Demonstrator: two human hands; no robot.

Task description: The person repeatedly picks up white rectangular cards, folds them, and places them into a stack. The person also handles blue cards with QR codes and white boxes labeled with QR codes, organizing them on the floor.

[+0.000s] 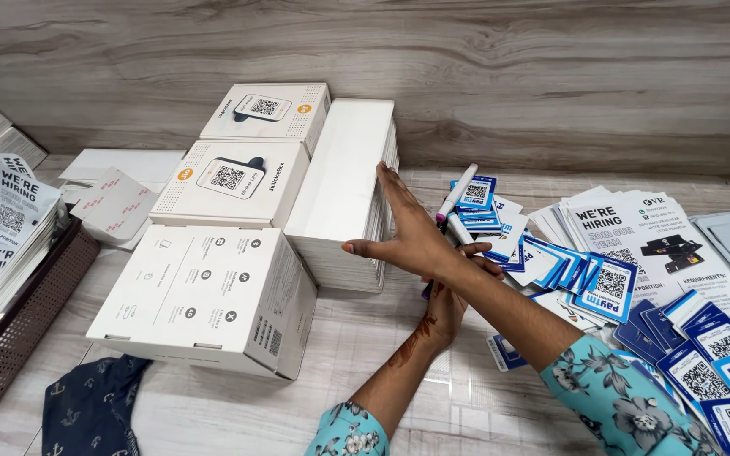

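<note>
So the surface [213,405] here is a pale wood-look laminate, and the wall [509,76] behind it has the same grey woodgrain running sideways, pretty cluttered setup overall. The arms are crossed: the right hand [411,236] reaches over to the left with its fingers [386,181] spread flat and open, pressed against the side of a tall stack of white flat boxes [344,194] that stands near the middle of the surface. The left hand [445,308] sits underneath the right forearm, and it's mostly hidden; its fingers look curled around a white marker [458,198] that pokes up past the wrist, though I can't tell how tight the grip is. Just left of the stack there are three white device boxes [230,253] touching each other, the nearest one biggest, with small icons on top. Further left, a brown plastic basket [19,329] holds a pile of printed flyers [2,219], and a dark blue patterned cloth [95,409] lies at the near edge. Right of the hands is a loose spread of blue and white code cards [601,287], some fanned, some stacked, plus more flyers [644,228] behind them toward the wall. Both sleeves are teal with a floral print.
</note>
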